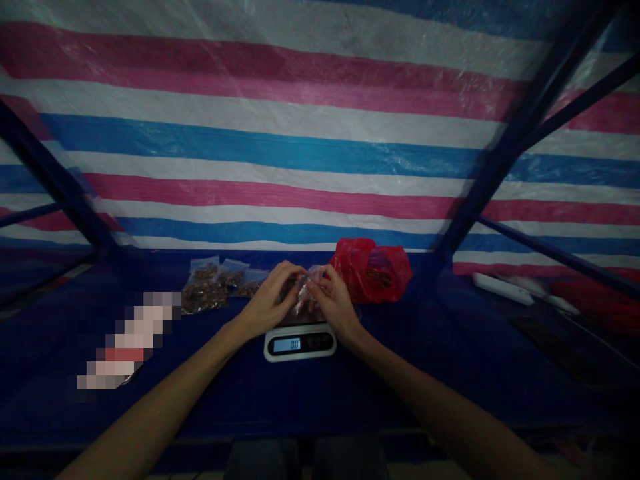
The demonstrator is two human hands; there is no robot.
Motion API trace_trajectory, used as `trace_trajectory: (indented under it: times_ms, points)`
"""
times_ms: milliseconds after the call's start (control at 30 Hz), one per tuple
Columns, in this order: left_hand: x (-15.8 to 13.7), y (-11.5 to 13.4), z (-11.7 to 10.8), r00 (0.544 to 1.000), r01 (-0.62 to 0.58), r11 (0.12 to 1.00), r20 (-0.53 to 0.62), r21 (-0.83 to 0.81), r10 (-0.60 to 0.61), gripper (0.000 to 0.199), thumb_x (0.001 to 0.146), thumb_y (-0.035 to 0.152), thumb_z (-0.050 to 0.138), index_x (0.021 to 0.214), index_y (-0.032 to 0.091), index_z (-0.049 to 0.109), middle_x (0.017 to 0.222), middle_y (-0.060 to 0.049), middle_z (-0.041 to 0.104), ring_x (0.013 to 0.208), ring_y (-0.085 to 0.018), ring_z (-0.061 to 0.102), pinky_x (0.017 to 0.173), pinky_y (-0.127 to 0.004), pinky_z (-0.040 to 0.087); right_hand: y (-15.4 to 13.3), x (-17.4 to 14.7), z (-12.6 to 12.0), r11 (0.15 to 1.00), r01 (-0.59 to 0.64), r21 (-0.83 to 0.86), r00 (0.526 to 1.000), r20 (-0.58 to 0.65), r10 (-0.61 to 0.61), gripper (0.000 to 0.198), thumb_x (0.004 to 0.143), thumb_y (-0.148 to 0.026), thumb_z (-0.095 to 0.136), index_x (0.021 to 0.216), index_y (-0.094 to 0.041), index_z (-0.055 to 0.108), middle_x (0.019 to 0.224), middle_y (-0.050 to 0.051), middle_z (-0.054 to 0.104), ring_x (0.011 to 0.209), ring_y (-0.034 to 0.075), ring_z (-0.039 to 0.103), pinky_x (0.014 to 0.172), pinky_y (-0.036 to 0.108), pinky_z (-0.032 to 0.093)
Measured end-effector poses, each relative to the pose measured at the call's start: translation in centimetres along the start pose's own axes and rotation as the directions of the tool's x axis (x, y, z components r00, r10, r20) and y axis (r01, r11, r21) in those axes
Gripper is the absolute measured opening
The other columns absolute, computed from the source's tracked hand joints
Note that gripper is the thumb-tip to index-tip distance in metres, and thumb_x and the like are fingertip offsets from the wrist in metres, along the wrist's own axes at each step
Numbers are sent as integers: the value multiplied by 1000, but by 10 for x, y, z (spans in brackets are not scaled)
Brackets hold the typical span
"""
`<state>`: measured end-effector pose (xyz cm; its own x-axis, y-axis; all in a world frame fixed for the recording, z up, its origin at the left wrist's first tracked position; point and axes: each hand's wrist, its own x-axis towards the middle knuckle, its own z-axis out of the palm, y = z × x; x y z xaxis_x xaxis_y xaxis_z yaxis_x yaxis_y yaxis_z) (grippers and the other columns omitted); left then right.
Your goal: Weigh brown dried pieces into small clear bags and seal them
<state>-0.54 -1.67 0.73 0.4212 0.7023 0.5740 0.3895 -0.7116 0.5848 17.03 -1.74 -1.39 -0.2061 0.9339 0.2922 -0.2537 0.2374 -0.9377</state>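
Note:
Both my hands meet over a digital scale [300, 343] whose lit display reads 0.0. My left hand [273, 300] is closed on one side of a clear plastic bag [304, 293]. The fingers of my right hand [336, 303] pinch the bag's other side near its top. What lies inside the bag is mostly hidden by my fingers. Just right of my right hand sits an open red plastic bag [363, 270] with brown dried pieces [379, 277] in it. To the left, several clear bags [205, 293] of similar brown pieces lie together.
A blurred-out object [133, 340] lies on the blue table [240, 400] at left. White devices [503, 288] with a cable and a dark flat object [555, 350] are at right. Blue frame bars [480, 193] and a striped plastic sheet [280, 153] stand behind.

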Motion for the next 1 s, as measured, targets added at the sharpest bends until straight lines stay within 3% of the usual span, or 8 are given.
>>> trace_trajectory:
  times_ms: [233, 400, 500, 600, 667, 767, 867, 1000]
  points:
    - [0, -10, -8, 994, 80, 992, 86, -102, -72, 35, 102, 31, 45, 135, 22, 55, 134, -11, 61, 128, -24, 56, 113, -40, 43, -14, 2, -9, 987, 75, -145, 992, -87, -88, 34, 94, -54, 59, 105, -22, 57, 69, -2, 65, 47, 11, 54, 41, 22, 39]
    - [-3, -17, -3, 991, 75, 996, 107, 56, -81, 53, 96, 41, 61, 145, 25, 50, 147, -11, 57, 137, -28, 52, 118, -45, 38, -25, 5, -11, 983, 112, -149, 986, -110, -129, 30, 92, -51, 64, 91, -21, 59, 67, -2, 63, 50, 11, 56, 40, 21, 36]
    - [-2, -21, -3, 992, 48, 985, 104, 165, -65, 47, 99, 40, 56, 143, 24, 54, 148, -11, 57, 143, -28, 46, 121, -49, 32, -30, 6, -12, 970, 205, -127, 953, -198, -228, 27, 94, -46, 63, 90, -20, 61, 75, 1, 68, 58, 12, 62, 43, 20, 39]
    - [1, -18, -6, 1000, 7, 979, 18, 204, -11, 36, 103, 34, 47, 135, 23, 60, 145, -10, 60, 145, -27, 43, 122, -49, 29, -33, 5, -12, 967, 224, -122, 941, -231, -247, 25, 93, -44, 65, 90, -19, 67, 74, 1, 68, 51, 9, 56, 43, 21, 40]
    - [3, -10, -9, 992, -1, 984, -124, 177, 23, 31, 104, 32, 44, 126, 21, 63, 134, -10, 64, 135, -25, 51, 116, -46, 35, -33, 2, -9, 973, 198, -118, 957, -190, -218, 23, 91, -42, 69, 90, -19, 71, 75, 2, 70, 50, 10, 56, 43, 22, 42]
    - [2, 8, -10, 957, -43, 992, -280, 115, 74, 21, 103, 32, 46, 100, 20, 63, 102, -8, 67, 103, -22, 60, 95, -39, 47, -36, -4, -2, 974, 193, -115, 970, -128, -208, 21, 87, -39, 73, 85, -19, 73, 78, 5, 74, 60, 15, 65, 44, 24, 45]
    - [-2, 25, -6, 957, -124, 991, -258, 47, 132, 19, 101, 32, 50, 89, 20, 58, 88, -5, 60, 87, -19, 57, 81, -34, 46, -45, -11, 3, 961, 247, -124, 952, -155, -265, 18, 87, -37, 74, 82, -20, 71, 75, 4, 74, 57, 15, 65, 42, 24, 44]
    - [-6, 34, 2, 964, -107, 991, -252, -77, 85, 25, 103, 37, 45, 88, 20, 55, 85, -5, 57, 83, -19, 55, 77, -34, 45, -59, -13, -1, 920, 334, -206, 881, -278, -382, 19, 91, -39, 70, 84, -22, 64, 70, 0, 71, 47, 12, 57, 40, 25, 43]
